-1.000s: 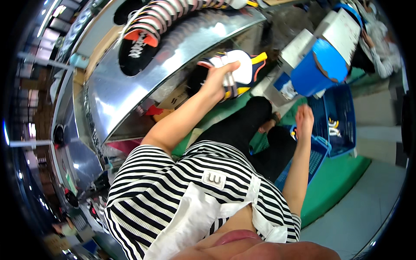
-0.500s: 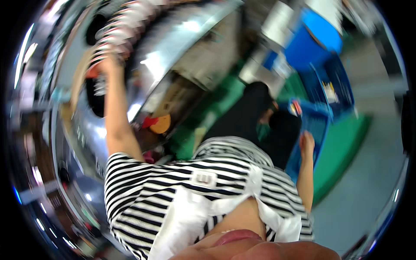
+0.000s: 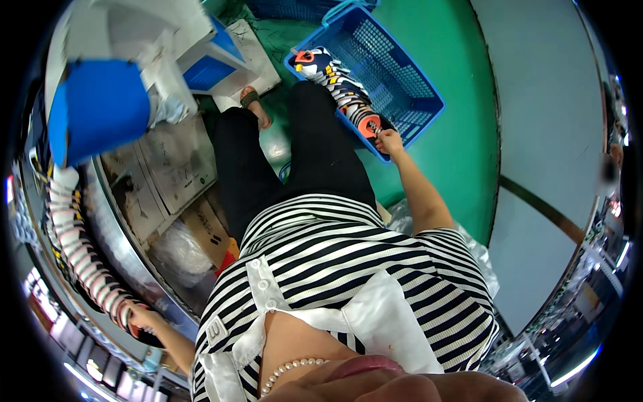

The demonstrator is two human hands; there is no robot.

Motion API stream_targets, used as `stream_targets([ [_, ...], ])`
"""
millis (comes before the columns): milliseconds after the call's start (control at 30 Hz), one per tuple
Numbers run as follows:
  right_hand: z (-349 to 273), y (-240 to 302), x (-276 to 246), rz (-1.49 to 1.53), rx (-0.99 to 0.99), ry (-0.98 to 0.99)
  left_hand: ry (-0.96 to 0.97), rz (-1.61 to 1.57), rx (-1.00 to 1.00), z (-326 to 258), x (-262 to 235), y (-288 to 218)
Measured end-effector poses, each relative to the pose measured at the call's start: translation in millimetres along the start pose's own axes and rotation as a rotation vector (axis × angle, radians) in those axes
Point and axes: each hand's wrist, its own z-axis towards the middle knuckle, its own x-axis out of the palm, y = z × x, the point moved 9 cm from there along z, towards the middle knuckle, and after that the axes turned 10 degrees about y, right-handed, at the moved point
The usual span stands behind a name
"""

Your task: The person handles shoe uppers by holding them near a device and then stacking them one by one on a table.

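Observation:
A long row of nested shoe uppers [image 3: 87,261], white with dark and reddish edges, lies along the table at the far left. My left hand [image 3: 139,317] is at the near end of that row, fingers closed on the last upper. Over to the right, a blue plastic basket [image 3: 418,77] on the floor holds another nested row of shoe uppers [image 3: 338,84] in navy, white and orange. My right hand [image 3: 388,141] reaches down to the near end of this row. Its fingers pinch the end upper, which has an orange part and dark edge.
A metal-edged table [image 3: 124,224] curves along my left, with cardboard boxes [image 3: 175,161] and clear plastic bags [image 3: 179,258] below it. Ahead on the left stands a white and blue machine-like body [image 3: 100,107]. Another blue basket [image 3: 288,8] sits beyond the first, on green floor [image 3: 462,127].
My view has swung to the right, so the table now lies at the left edge. My right hand has moved from beside the basket onto the uppers in it. The left stays at its row.

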Motion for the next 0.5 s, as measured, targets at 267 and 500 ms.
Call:
stream_targets([
  [267, 67.5, -46.2, -36.3, -0.010, 0.158, -0.110, 1.188, 0.041, 0.905, -312.7, 253.9, -284.3],
  [500, 137.3, -8.7, -11.7, -0.704, 0.017, -0.295, 1.589, -0.112, 1.090, -486.1, 482.0, -438.9],
])
